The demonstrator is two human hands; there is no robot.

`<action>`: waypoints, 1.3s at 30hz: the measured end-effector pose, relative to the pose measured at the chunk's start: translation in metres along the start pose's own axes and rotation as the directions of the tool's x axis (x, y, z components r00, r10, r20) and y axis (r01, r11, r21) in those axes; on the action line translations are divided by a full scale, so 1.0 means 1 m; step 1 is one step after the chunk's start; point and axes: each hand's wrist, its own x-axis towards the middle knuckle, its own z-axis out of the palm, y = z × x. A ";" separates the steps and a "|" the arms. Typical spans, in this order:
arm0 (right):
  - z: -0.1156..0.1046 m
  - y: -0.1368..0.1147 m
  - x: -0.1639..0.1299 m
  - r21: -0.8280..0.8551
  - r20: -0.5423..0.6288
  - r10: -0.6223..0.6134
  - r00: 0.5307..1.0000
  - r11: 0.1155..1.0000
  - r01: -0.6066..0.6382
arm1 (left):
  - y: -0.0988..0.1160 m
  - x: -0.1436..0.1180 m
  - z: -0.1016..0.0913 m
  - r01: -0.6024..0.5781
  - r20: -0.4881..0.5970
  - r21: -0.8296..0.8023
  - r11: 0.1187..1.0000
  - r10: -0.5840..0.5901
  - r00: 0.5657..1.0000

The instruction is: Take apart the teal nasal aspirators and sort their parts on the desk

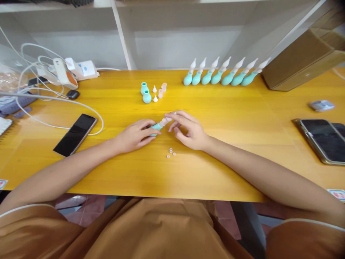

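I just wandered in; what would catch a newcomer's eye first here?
Probably the row of seven teal bulbs with pale pointed tips, lined up toward the back right of the yellow table. Next, at the center, the left hand holds a similar bulb, with the right hand at its pale tip.

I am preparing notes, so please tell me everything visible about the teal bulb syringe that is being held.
The teal bulb syringe has a rubber-looking bulb and a translucent, pale pinkish, plastic-looking neck and nozzle. It slants over the table, nozzle pointing away and rightward. The left hand's grip holds and partly hides the bulb; the right hand's grip appears to touch the nozzle.
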 end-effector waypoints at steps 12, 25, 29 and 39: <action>-0.003 -0.005 0.002 0.038 0.000 -0.052 0.999 0.998 0.052 | -0.002 -0.002 0.002 -0.012 -0.015 0.022 1.000 0.012 1.000; -0.001 0.000 -0.001 -0.022 -0.019 -0.102 0.995 0.995 0.101 | -0.003 -0.003 0.001 0.071 0.028 -0.056 0.996 -0.069 0.997; -0.002 0.000 0.000 -0.017 -0.023 -0.060 0.998 0.998 0.060 | -0.001 -0.003 0.000 0.172 0.022 -0.158 0.972 -0.170 0.985; -0.002 -0.003 0.003 0.022 -0.010 -0.129 0.992 0.991 0.129 | -0.002 -0.001 -0.002 0.132 0.026 -0.149 0.980 -0.129 0.991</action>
